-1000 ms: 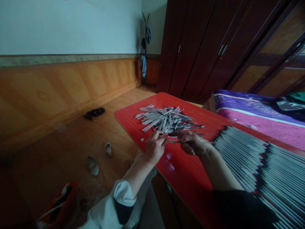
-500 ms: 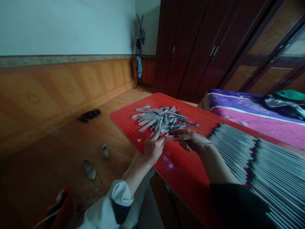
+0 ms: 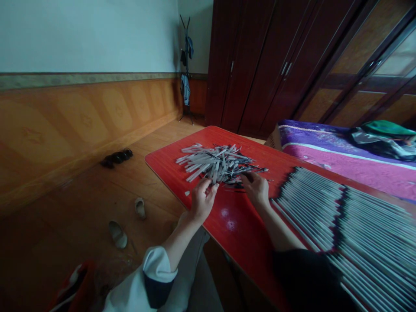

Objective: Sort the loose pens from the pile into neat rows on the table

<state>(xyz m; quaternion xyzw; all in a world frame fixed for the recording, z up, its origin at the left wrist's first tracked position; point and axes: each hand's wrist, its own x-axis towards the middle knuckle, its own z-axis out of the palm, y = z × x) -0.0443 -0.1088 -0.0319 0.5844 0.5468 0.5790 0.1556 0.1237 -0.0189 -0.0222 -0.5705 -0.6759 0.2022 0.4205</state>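
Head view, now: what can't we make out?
All head view:
Left hand: whether its grip holds a strip; too small, own fingers cover it.
Right hand: fingertips blur into dark strips.
Pile of strips: lower layers, under upper ones.
Row of rods: full extent, cut by right edge.
Orange-red item: dim, cut by bottom edge.

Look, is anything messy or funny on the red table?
Yes: the pile of strips lies jumbled, crossing every way, while the rows at right lie neatly lined up. A pale scrap sits apart from both.
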